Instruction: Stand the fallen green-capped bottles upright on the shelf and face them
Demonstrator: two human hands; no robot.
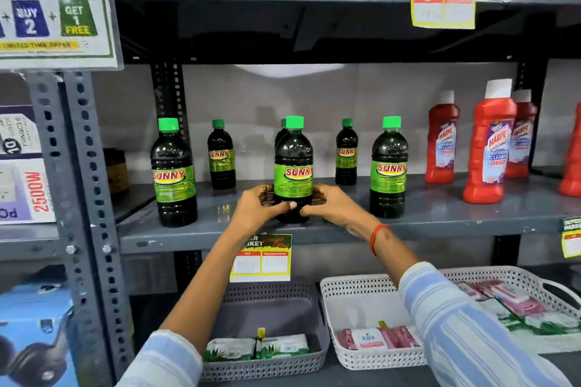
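Observation:
Several dark bottles with green caps and green SUNNY labels stand upright on the grey shelf (440, 217). The middle front bottle (293, 166) stands near the shelf's front edge, label facing me. My left hand (261, 206) and my right hand (330, 203) wrap its base from both sides. Another bottle's cap peeks out directly behind it. A large bottle (173, 173) stands at the left front and another (389, 166) at the right front. Two smaller-looking ones (221, 155) (346, 152) stand further back. No bottle lies on its side.
Red Harpic bottles (489, 144) stand on the same shelf to the right. A price tag (261, 258) hangs from the shelf edge under my hands. Below sit a grey basket (267, 364) and a white basket (361, 361) holding packets. A slotted upright (81, 198) bounds the left.

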